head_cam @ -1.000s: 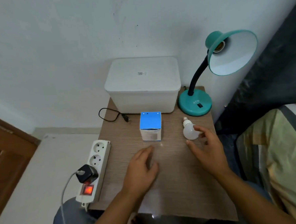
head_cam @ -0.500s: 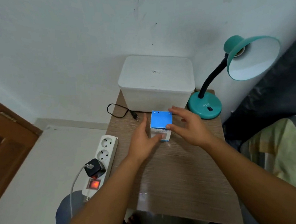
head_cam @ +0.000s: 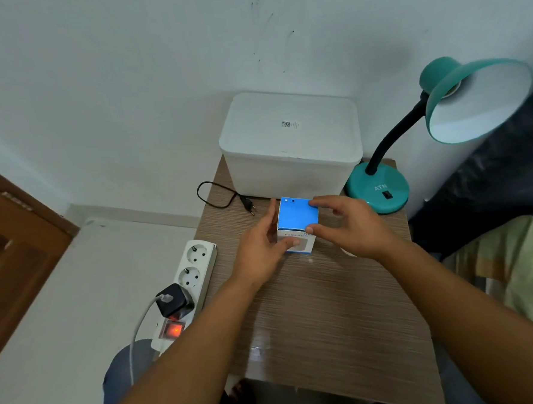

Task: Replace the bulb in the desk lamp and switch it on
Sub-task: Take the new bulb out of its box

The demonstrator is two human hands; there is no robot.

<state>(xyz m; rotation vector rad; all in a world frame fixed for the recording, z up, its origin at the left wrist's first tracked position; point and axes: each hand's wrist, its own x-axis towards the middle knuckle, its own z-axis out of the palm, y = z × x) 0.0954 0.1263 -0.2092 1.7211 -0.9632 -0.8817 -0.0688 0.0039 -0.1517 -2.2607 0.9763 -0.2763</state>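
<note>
A small blue-topped white box stands in the middle of the wooden table. My left hand grips its left side and front, and my right hand pinches its top right edge. The teal desk lamp stands at the back right, its shade tilted towards me with no bulb showing in the socket. Its black plug lies unplugged on the table. The white bulb is hidden under my right hand, save a pale sliver.
A white lidded bin sits at the back of the table against the wall. A white power strip with a lit red switch and a black charger lies along the table's left edge. Bedding is at the right.
My right hand let go of the white bulb and moved left to the box. My left hand moved forward and took hold of the box. The camera view shifted left.
</note>
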